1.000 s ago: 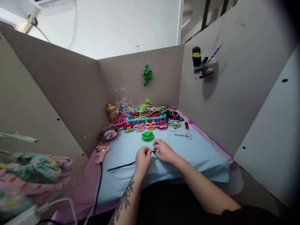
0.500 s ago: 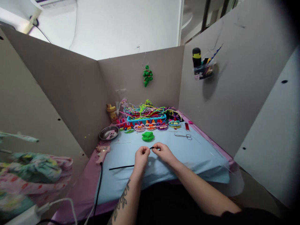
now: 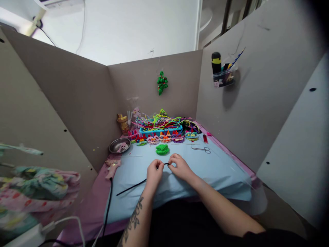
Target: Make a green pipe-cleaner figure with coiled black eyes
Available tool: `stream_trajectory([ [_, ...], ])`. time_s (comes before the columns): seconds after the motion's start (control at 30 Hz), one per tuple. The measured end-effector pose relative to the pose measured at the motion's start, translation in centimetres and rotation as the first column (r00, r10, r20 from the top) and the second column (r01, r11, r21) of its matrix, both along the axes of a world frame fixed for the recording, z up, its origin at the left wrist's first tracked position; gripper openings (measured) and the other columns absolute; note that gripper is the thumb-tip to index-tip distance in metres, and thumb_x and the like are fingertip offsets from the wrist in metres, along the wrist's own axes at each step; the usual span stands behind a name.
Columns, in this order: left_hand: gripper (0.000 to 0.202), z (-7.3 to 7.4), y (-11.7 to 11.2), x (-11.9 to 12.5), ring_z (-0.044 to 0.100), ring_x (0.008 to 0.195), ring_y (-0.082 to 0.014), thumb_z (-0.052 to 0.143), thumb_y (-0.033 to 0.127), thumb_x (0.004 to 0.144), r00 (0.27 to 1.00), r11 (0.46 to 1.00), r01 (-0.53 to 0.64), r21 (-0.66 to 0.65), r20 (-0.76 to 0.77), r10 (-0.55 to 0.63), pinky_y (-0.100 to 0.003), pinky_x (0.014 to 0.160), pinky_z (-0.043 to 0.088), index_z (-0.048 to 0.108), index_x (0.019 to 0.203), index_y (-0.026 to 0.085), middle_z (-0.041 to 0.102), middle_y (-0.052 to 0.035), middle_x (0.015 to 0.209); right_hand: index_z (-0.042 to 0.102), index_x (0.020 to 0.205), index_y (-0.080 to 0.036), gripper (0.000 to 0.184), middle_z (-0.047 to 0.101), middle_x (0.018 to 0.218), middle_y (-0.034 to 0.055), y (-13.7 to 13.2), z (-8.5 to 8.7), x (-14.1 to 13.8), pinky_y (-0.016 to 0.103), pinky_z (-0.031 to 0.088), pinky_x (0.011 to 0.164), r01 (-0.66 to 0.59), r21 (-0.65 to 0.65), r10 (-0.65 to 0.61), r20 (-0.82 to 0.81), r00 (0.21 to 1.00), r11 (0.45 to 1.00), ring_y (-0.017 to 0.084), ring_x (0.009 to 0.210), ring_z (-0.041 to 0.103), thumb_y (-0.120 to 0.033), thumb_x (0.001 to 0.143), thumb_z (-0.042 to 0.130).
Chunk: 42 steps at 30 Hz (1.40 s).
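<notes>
Both of my hands pinch a black pipe cleaner (image 3: 131,187) above the blue table cover. My left hand (image 3: 155,170) is closed on it, and its long free end sticks out to the lower left behind that wrist. My right hand (image 3: 179,166) grips the short end, with a small stretch of black showing between the two sets of fingertips. The fingertips partly hide the end itself. Just beyond my hands sits a bright green fuzzy piece (image 3: 162,149), resting on the cover and touched by neither hand.
Several colourful fuzzy figures (image 3: 165,137) line the front of a blue basket (image 3: 160,131) full of pipe cleaners. At left are a metal bowl (image 3: 119,146) and a pink glue gun (image 3: 113,168) with its cord. Scissors (image 3: 202,150) lie at right. Grey panels (image 3: 154,96) enclose the table.
The pipe cleaner's free end has swung lower and slightly left, now slanting more. My hands have shifted slightly, and a bit more black shows between the fingertips.
</notes>
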State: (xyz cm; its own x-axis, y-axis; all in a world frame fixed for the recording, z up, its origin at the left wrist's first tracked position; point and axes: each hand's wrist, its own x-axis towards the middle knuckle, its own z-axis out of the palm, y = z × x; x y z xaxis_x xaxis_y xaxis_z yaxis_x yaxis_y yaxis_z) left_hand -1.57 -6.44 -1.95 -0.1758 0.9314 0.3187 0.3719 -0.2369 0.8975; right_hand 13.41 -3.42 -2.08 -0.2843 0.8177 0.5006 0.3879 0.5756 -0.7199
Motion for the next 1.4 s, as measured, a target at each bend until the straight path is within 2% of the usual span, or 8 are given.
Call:
stream_trajectory([
  [0.1,0.006,0.3,-0.3,0.2,0.053,0.068,-0.0164,0.056,0.024,0.07,0.997,0.999,0.035,0.034,-0.071,-0.033,-0.028,0.069,0.04,0.06,0.068,0.02,0.061,-0.0003,0.068,0.062,0.064,-0.02,0.013,0.056,0.081,0.0042,-0.1,-0.1,0.0,0.036,0.04,0.082,-0.008,0.017,0.008,0.032,0.999,1.0,0.021,0.084,0.052,-0.008,0.069,0.059],
  [0.23,0.011,0.4,-0.3,0.4,0.051,0.066,-0.0161,0.054,0.025,0.072,0.992,0.998,0.042,0.048,-0.117,-0.037,-0.027,0.067,0.038,0.057,0.062,0.02,0.057,0.0003,0.064,0.063,0.068,-0.02,0.011,0.056,0.084,0.004,-0.2,-0.2,-0.1,0.035,0.041,0.083,-0.024,0.011,0.023,0.036,0.999,1.0,0.021,0.086,0.053,-0.009,0.07,0.06],
  [0.47,0.013,0.0,-0.1,0.2,0.052,0.063,-0.0148,0.053,0.028,0.073,0.997,0.999,0.014,0.029,-0.07,-0.012,-0.025,0.063,0.039,0.057,0.064,0.019,0.057,0.0009,0.062,0.059,0.066,-0.019,0.01,0.056,0.079,0.0029,-0.3,0.1,-0.3,0.032,0.042,0.077,-0.036,-0.057,0.034,-0.033,0.999,0.998,0.019,0.081,0.055,-0.013,0.073,0.057],
  [0.67,0.014,0.3,-0.2,0.4,0.053,0.063,-0.0155,0.053,0.029,0.074,0.998,0.998,-0.048,0.036,-0.04,0.049,-0.026,0.064,0.04,0.057,0.066,0.018,0.059,-0.0001,0.064,0.056,0.065,-0.019,0.007,0.055,0.073,0.0007,-0.3,-0.5,-0.9,0.028,0.042,0.068,-0.039,-0.151,0.024,-0.105,0.994,0.988,0.017,0.074,0.053,-0.02,0.072,0.058],
  [0.93,0.013,0.4,-0.2,0.4,0.054,0.062,-0.0151,0.053,0.028,0.074,0.997,0.997,-0.052,0.053,-0.046,0.054,-0.026,0.062,0.041,0.057,0.067,0.018,0.059,0.0,0.063,0.057,0.064,-0.017,0.011,0.056,0.069,0.0009,-0.2,-0.7,-1.1,0.026,0.041,0.062,-0.048,-0.241,0.008,-0.162,0.987,0.969,0.016,0.069,0.053,-0.025,0.072,0.056],
  [1.17,0.013,0.5,-0.4,0.3,0.052,0.067,-0.0162,0.052,0.026,0.077,0.991,0.995,-0.055,0.085,-0.115,0.065,-0.027,0.067,0.038,0.057,0.068,0.018,0.057,-0.0008,0.067,0.061,0.068,-0.017,0.012,0.059,0.071,0.0021,0.1,-0.7,-0.7,0.027,0.042,0.065,-0.042,-0.243,0.0,-0.173,0.985,0.969,0.017,0.072,0.054,-0.027,0.072,0.058],
  [1.4,0.012,0.7,-0.5,0.4,0.051,0.068,-0.0163,0.052,0.024,0.076,0.991,0.997,-0.032,0.074,-0.124,0.041,-0.027,0.067,0.037,0.056,0.066,0.018,0.056,-0.0006,0.066,0.057,0.062,-0.018,0.014,0.056,0.067,0.0009,0.4,-0.8,-0.7,0.028,0.041,0.065,-0.038,-0.197,0.005,-0.165,0.986,0.98,0.016,0.07,0.052,-0.026,0.073,0.056],
])
